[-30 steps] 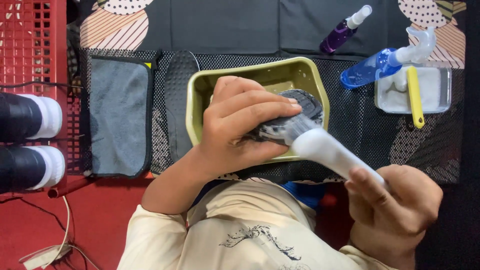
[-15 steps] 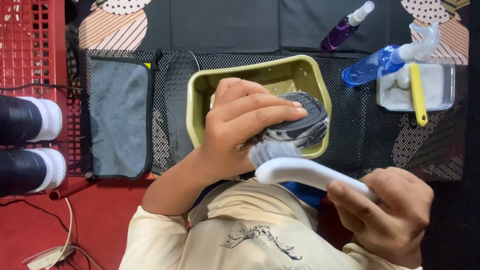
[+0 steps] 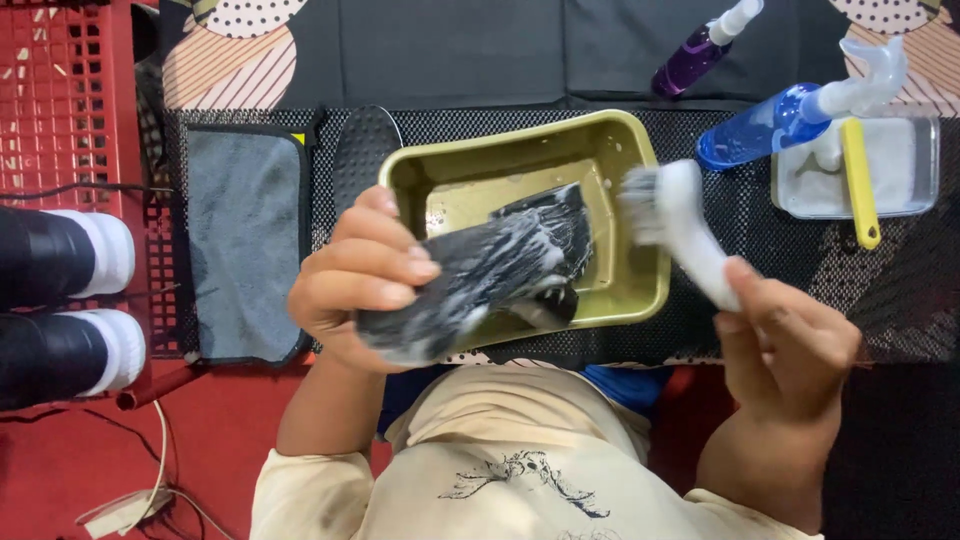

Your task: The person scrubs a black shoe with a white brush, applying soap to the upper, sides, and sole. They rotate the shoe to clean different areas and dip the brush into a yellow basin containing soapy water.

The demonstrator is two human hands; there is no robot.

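My left hand [image 3: 350, 275] grips a dark, soapy shoe [image 3: 490, 265] by one end, holding it tilted over a gold-coloured rectangular tub [image 3: 640, 175]. White foam streaks the shoe. My right hand [image 3: 785, 335] holds a white scrub brush [image 3: 680, 225] by its handle. The bristles point left and sit just right of the shoe, over the tub's right rim, apart from it.
A grey cloth [image 3: 240, 245] and a dark insole [image 3: 362, 150] lie left of the tub. A blue spray bottle [image 3: 790, 115], a purple spray bottle [image 3: 700, 55] and a clear tray [image 3: 895, 195] with a yellow-handled tool [image 3: 860, 185] sit at the right. Black-and-white shoes [image 3: 60, 300] rest on a red crate at left.
My right hand has swung the brush off the shoe and out to the right. My left hand has shifted its grip, so more of the foamy shoe shows.
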